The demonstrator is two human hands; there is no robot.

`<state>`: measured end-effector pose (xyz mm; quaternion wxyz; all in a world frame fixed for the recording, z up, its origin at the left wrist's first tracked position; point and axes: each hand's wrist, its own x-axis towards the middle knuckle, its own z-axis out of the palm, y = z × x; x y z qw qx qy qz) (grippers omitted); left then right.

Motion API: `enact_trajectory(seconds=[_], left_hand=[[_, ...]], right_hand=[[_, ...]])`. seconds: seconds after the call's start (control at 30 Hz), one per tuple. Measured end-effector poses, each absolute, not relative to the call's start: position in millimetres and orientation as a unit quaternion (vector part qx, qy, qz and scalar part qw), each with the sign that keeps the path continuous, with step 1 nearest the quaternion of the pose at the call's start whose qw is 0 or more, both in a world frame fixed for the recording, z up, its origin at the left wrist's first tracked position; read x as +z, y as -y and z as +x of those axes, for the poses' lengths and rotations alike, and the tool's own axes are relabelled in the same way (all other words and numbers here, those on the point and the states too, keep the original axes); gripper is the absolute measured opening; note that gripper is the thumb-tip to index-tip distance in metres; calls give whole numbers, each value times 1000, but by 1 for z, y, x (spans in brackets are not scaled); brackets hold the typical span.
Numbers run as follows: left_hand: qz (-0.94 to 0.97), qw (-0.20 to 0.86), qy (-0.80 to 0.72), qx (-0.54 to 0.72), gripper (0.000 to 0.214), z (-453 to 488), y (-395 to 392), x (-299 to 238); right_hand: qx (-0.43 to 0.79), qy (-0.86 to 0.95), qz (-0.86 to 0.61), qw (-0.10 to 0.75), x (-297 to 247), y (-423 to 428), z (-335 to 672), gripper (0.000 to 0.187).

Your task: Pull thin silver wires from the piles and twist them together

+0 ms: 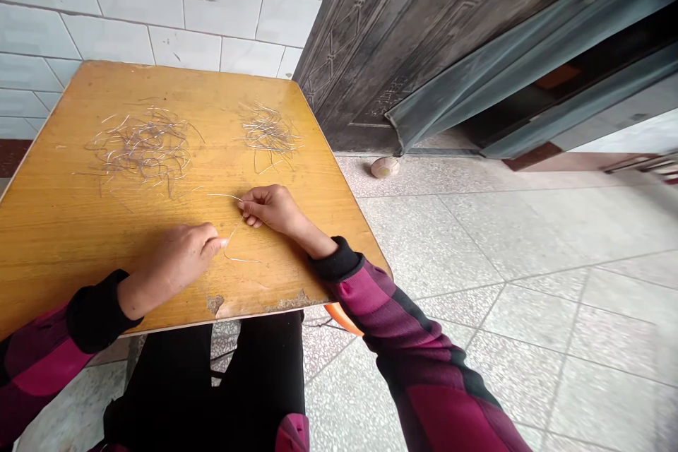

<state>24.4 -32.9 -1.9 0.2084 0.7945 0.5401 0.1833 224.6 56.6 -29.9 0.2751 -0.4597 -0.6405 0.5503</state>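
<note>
wire [234, 231] from left hand [180, 259] to right hand [273, 207]

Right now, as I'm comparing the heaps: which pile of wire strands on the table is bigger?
The left pile, beyond the left hand pinching a wire strand: it spreads wider and looser than the compact right pile by the table's far right corner.
</note>
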Motion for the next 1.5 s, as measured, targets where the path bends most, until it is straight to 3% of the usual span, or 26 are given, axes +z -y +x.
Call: enact_trajectory(seconds=[0.1,0.2,0.3,0.5,0.67,0.9,1.07,1.23,1.37,1.5], left_hand=[[822,28,-508,255,21,26,33,-7],[852,-35,-471,226,61,31,31,-22],[871,-36,-464,159,78,35,29,-37],[878,-35,-466,105,74,36,28,-44],[874,-28,-474,103,69,37,28,-42],[875,-35,-474,86,72,37,29,-41],[875,-41,-478,69,73,39,30,-40],[874,-35,-482,58,71,39,30,-38],[874,-34,-480,66,71,39,31,-39],[874,-28,-481,70,69,39,31,-39]], right_hand=[[525,657,-469,269,-31,-53,223,25],[523,661,-468,264,-31,-50,220,23],[513,666,-474,260,-31,-49,217,18],[418,738,-476,231,-20,-49,223,17],[328,793,-450,248,3,-44,245,30],[288,838,-454,99,-5,-1,247,39],[239,834,-496,43,-10,11,241,38],[255,849,-460,55,-9,10,248,35],[261,847,-454,89,-16,13,252,44],[212,859,-463,53,-16,13,246,49]])
